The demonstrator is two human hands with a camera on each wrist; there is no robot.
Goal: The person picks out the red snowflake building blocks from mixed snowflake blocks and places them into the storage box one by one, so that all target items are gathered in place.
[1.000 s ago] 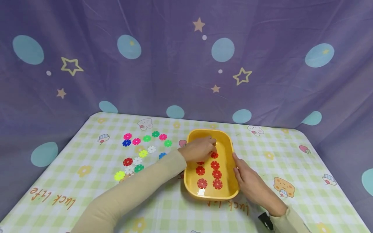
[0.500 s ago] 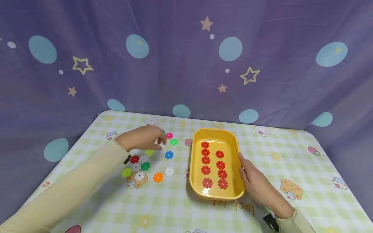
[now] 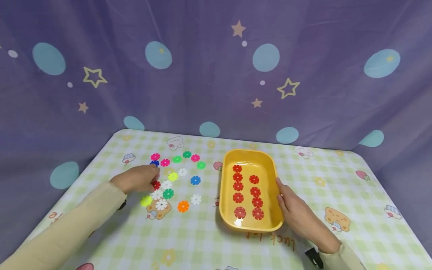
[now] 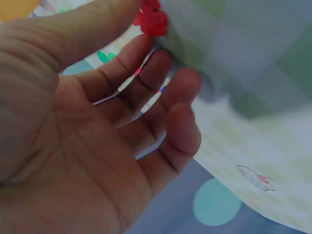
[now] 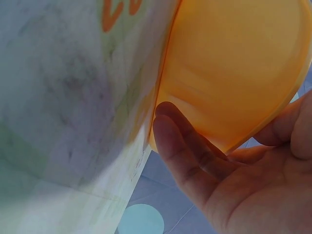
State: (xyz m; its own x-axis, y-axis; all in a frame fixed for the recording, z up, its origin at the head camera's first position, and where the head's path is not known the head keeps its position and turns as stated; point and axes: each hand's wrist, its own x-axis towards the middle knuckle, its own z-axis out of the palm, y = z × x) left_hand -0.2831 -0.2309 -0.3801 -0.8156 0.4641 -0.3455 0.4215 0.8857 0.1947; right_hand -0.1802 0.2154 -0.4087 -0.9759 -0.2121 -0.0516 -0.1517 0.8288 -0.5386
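Here the left hand [image 3: 136, 179] reaches its loosely bent, empty fingers [image 4: 146, 73] to the red snowflake disc [image 3: 156, 185] lying flat just beyond their tips. Thin, stiff and light, the disc probably wants a pinch at its notched edge. The right hand [image 3: 297, 213] rests straight fingers against the yellow tray [image 3: 278, 210].

sleeves: long, beige | hands: bare | right wrist: black strap

Head view looks down over the table [image 3: 209, 240]; wrist views sit close beneath each palm.
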